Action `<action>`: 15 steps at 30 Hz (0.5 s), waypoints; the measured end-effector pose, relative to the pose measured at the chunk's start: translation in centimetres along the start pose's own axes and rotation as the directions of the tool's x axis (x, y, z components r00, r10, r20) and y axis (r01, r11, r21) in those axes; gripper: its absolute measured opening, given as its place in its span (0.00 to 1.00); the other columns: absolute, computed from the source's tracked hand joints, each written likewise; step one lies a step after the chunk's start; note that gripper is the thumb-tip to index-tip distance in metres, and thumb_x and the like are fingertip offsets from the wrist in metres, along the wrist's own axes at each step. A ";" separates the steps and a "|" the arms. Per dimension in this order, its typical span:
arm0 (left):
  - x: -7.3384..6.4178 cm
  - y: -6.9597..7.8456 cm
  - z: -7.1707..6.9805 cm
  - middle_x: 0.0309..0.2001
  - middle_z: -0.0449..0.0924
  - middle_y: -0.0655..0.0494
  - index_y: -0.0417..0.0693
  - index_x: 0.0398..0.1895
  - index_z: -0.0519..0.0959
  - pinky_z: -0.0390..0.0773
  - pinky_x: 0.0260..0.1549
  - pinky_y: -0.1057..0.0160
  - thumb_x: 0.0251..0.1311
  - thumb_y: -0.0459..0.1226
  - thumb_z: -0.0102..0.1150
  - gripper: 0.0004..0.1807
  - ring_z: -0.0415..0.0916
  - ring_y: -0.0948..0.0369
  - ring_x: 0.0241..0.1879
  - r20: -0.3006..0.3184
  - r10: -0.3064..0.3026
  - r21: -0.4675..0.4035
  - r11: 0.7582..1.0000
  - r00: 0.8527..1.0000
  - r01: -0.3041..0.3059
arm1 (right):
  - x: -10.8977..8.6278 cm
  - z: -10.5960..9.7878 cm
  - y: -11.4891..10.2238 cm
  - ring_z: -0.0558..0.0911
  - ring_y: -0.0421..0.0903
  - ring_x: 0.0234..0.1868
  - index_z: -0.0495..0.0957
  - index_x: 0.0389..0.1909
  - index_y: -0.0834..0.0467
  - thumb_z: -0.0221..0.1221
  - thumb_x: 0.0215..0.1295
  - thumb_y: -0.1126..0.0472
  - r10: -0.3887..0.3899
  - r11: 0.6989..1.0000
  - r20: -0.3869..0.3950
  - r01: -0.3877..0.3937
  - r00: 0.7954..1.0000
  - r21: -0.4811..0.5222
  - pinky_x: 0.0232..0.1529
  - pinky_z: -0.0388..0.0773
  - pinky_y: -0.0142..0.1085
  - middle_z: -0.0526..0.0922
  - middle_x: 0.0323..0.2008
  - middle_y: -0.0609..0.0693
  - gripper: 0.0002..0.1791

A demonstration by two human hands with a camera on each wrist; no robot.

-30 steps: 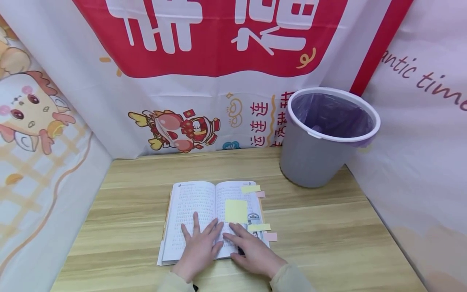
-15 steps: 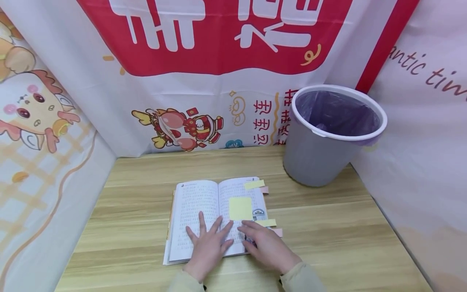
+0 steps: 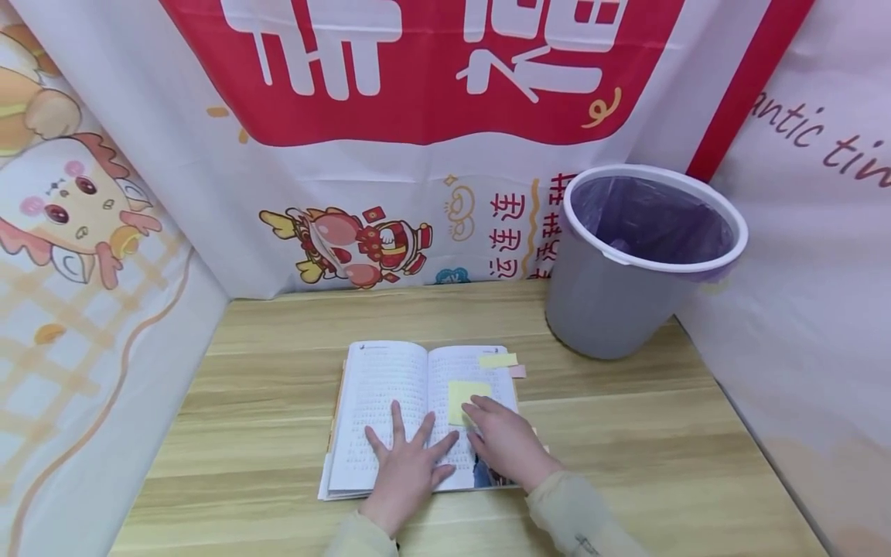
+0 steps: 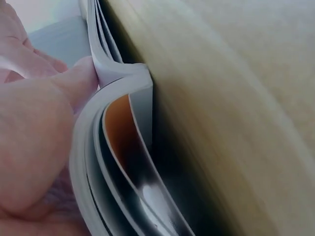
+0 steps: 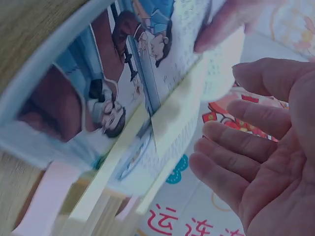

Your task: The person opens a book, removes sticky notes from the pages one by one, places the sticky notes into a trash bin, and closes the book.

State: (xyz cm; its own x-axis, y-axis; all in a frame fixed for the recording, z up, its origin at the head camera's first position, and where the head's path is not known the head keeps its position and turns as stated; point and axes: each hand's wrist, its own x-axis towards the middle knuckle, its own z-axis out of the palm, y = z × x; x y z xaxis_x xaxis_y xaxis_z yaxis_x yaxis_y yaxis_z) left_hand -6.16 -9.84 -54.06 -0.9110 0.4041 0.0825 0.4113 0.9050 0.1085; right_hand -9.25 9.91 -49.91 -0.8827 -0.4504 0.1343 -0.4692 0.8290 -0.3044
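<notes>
An open book (image 3: 379, 387) lies on the table in the head view, with printed text on both pages. My left hand (image 3: 407, 468) rests on it with fingers spread, across the left page and the centre fold. A square yellow sticky note (image 3: 461, 393) is on the right page. Over its lower right part is my right hand (image 3: 513, 442), which covers some of the note. In the right wrist view the right hand's fingers (image 5: 236, 142) are extended and apart from the sticky note (image 5: 179, 101). The left wrist view shows the thumb against the book's lower edge (image 4: 86, 147).
A yellow tab (image 3: 497, 360) and a pink tab (image 3: 517, 371) stick out from the right page's edge. More tabs lie partly behind the right hand. A grey bin (image 3: 602, 305) with a purple liner stands at the table's back right. Printed cloth hangs behind the wooden table (image 3: 278, 371).
My right hand has moved up the right page onto the square note's lower right part. The left hand stays spread on the book. The whole head view has shifted slightly.
</notes>
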 end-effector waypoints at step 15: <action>0.2 1.2 -0.8 0.70 0.68 0.49 0.74 0.63 0.76 0.40 0.47 0.12 0.59 0.61 0.59 0.27 0.39 0.23 0.69 0.011 -0.021 -0.008 1.000 1.000 0.022 | 1.1 2.4 0.4 0.78 0.54 0.59 0.78 0.58 0.58 0.68 0.60 0.58 -0.017 0.987 0.023 0.021 1.000 -0.162 0.46 0.83 0.49 0.78 0.58 0.59 0.25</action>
State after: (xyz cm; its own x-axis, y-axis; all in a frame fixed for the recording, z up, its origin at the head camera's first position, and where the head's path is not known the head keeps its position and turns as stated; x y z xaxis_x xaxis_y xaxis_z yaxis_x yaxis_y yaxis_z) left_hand -5.79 -8.79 -53.13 -0.9199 0.3861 0.0689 0.3918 0.9125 0.1178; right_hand -10.35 8.94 -52.11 -0.8736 -0.4721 0.1182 -0.4855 0.8622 -0.1447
